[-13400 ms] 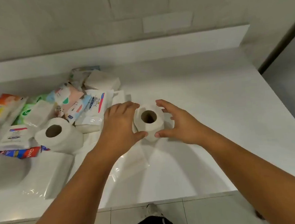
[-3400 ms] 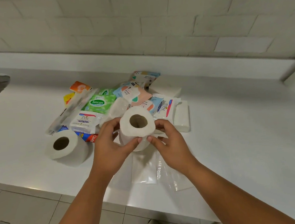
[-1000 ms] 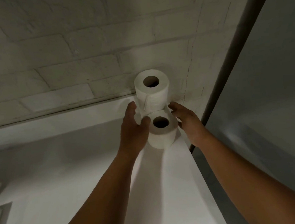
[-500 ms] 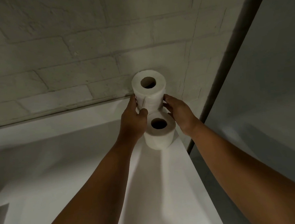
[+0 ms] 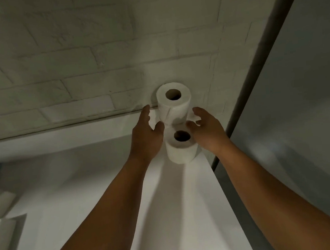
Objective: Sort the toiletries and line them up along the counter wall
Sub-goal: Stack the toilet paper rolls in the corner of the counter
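1. Left hand (image 5: 145,138) hovers spread at the left of the two toilet rolls, fingers loose, gripping nothing.
2. Right hand (image 5: 206,129) is likewise spread at their right side, empty.
3. Far roll (image 5: 174,104) stands upright on the ledge against the brick wall (image 5: 76,62).
4. Near roll (image 5: 182,149) stands upright just before it, at the counter (image 5: 167,213)'s far right corner.

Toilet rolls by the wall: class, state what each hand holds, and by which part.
Nothing is held. The left hand and right hand are open beside the far roll and near roll.
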`<action>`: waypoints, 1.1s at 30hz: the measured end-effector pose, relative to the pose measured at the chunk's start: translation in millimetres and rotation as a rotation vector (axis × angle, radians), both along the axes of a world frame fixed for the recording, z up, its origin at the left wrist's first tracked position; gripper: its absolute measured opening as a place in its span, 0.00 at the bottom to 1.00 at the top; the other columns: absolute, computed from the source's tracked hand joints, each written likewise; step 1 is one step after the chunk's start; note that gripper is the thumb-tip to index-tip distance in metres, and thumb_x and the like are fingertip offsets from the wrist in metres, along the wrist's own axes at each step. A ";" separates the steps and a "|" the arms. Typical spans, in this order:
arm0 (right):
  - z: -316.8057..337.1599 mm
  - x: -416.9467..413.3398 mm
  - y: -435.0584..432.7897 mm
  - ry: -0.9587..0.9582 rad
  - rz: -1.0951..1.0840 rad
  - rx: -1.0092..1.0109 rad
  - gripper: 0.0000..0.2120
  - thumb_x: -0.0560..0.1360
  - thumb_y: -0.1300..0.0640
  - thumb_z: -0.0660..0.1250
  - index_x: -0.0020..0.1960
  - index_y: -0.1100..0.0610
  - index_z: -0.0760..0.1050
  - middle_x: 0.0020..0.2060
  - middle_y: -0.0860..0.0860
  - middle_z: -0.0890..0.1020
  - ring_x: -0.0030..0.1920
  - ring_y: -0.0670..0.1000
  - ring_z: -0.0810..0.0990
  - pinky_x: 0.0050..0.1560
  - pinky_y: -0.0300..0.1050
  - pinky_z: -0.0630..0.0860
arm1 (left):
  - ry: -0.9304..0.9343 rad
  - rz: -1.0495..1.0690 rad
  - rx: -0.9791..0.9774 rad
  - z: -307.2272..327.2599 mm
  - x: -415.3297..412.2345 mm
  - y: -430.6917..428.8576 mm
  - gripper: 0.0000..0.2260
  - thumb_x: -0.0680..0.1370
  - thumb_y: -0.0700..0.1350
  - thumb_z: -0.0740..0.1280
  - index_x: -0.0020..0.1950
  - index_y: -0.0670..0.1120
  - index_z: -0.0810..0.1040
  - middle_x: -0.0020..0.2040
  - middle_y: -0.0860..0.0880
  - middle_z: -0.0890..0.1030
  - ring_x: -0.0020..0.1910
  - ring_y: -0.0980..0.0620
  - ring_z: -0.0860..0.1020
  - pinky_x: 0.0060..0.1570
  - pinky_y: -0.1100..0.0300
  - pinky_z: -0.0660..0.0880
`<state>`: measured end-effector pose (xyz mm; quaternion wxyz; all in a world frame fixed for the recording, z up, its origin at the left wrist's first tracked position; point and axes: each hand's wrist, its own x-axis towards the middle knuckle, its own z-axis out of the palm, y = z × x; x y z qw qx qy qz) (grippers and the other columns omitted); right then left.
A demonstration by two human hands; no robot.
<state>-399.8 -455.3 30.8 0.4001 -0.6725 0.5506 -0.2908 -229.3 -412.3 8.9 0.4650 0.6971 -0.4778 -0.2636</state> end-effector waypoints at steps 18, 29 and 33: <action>13.2 175.2 217.8 -0.025 0.504 -0.346 0.15 0.75 0.54 0.71 0.61 0.51 0.78 0.66 0.45 0.73 0.69 0.43 0.70 0.70 0.38 0.64 | -0.421 0.173 -0.072 28.8 166.0 306.5 0.21 0.78 0.46 0.68 0.70 0.53 0.72 0.68 0.58 0.73 0.69 0.56 0.68 0.66 0.68 0.64; -8.0 374.1 399.6 -0.038 0.755 -0.264 0.17 0.74 0.50 0.70 0.63 0.46 0.76 0.68 0.42 0.72 0.69 0.42 0.69 0.71 0.44 0.66 | -0.508 0.357 0.043 23.0 346.0 518.0 0.15 0.77 0.46 0.70 0.64 0.54 0.78 0.71 0.54 0.72 0.72 0.53 0.66 0.69 0.56 0.65; -24.1 431.9 458.0 -0.030 0.857 -0.239 0.19 0.74 0.49 0.70 0.65 0.45 0.75 0.69 0.41 0.71 0.71 0.40 0.66 0.71 0.37 0.63 | -0.538 0.429 0.085 11.5 401.9 577.0 0.16 0.75 0.43 0.72 0.62 0.51 0.79 0.70 0.51 0.74 0.70 0.48 0.69 0.68 0.49 0.70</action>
